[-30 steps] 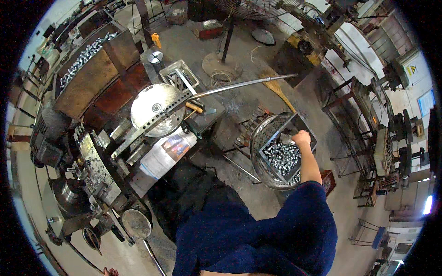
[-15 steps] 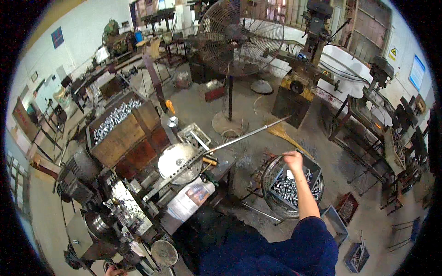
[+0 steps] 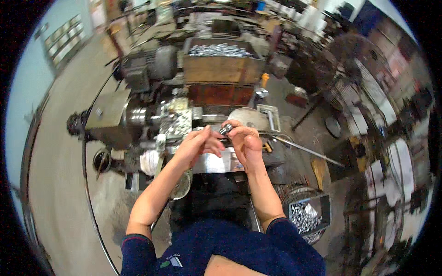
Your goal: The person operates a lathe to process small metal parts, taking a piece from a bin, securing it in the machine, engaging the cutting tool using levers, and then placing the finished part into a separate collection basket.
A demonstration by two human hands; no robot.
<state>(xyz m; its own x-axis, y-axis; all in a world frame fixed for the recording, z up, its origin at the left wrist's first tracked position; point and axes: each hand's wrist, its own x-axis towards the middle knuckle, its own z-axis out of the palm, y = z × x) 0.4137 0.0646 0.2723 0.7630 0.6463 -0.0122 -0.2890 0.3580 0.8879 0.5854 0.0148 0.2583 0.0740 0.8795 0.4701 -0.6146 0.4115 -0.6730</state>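
Observation:
Both hands are raised in front of my body, over the machine's near side. My right hand (image 3: 244, 141) pinches a small shiny metal fitting (image 3: 225, 129) between thumb and fingers. Close beside it, my left hand (image 3: 202, 145) has its fingers stretched out and apart, with the fingertips near the fitting. Whether they touch it I cannot tell. Behind the hands is a lathe-like machine with a round metal chuck (image 3: 138, 115) and a bed strewn with bright chips (image 3: 179, 122). A printed white sheet or bag (image 3: 214, 163) lies just below the hands.
A wooden box (image 3: 221, 69) heaped with metal parts stands beyond the machine. At the lower right, a grey bin (image 3: 326, 211) holds many similar parts. A long metal bar (image 3: 308, 152) juts out rightward. An electric motor (image 3: 152, 66) sits at the left, and a large fan (image 3: 352, 55) stands at the right.
My view has swung left. My right hand has come from the parts bin to the machine and now holds a fitting. My left hand has risen from the machine's lower left to meet it.

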